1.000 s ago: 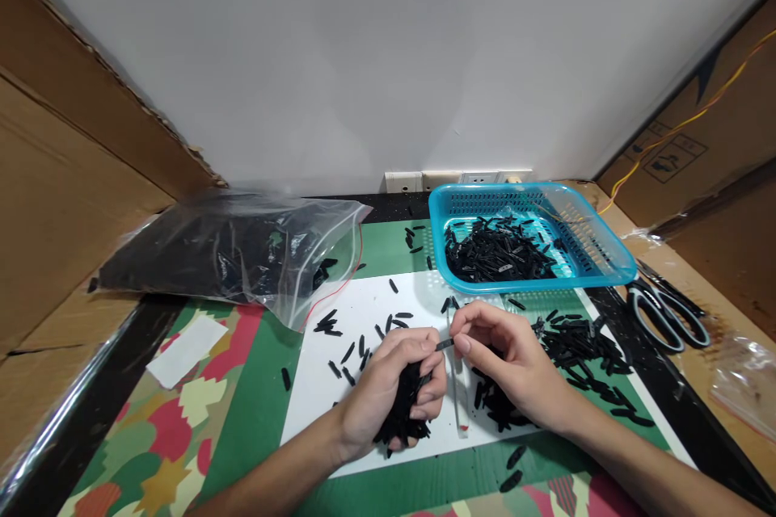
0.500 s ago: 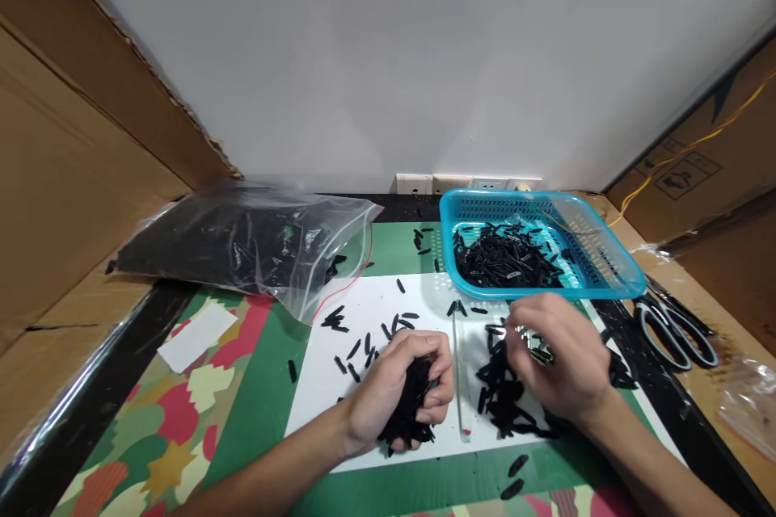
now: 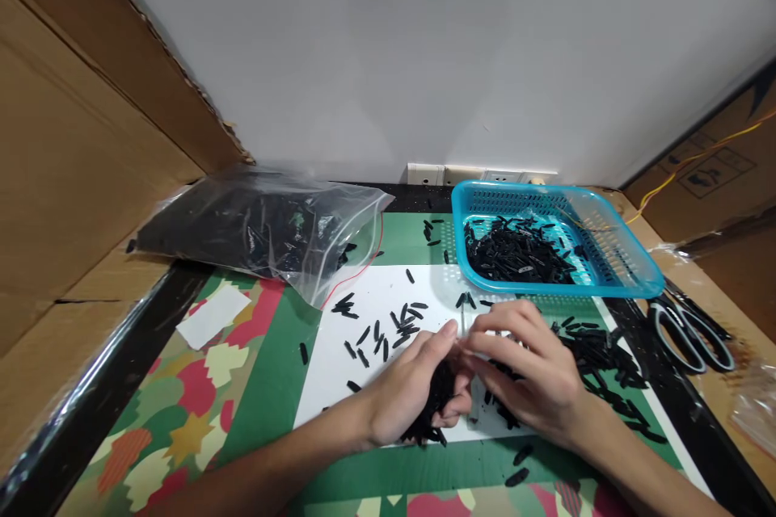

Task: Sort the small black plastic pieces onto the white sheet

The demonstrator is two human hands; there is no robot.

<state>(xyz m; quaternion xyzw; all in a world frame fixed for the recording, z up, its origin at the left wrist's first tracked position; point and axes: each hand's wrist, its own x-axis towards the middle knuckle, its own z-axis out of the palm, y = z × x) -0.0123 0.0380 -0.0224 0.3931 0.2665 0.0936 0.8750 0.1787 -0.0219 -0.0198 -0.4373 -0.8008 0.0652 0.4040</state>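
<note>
My left hand is wrapped round a handful of small, slim black pieces above the white sheet. My right hand meets it from the right, fingertips drawn together at the left thumb and fingers; whatever they pinch is hidden. Beneath the hands a narrow clear strip lies on the sheet, mostly covered. More black pieces are scattered on the sheet to the left, and a loose pile spreads to the right of my right hand.
Behind the hands stands a blue basket with black pieces inside. A clear zip bag of dark contents lies at back left. Scissors rest at right. A white paper slip lies at left; cardboard and a wall enclose the table.
My right hand has moved left from over the right-hand pile to my left hand, uncovering part of that pile. My left hand still grips its handful. The view has shifted slightly.
</note>
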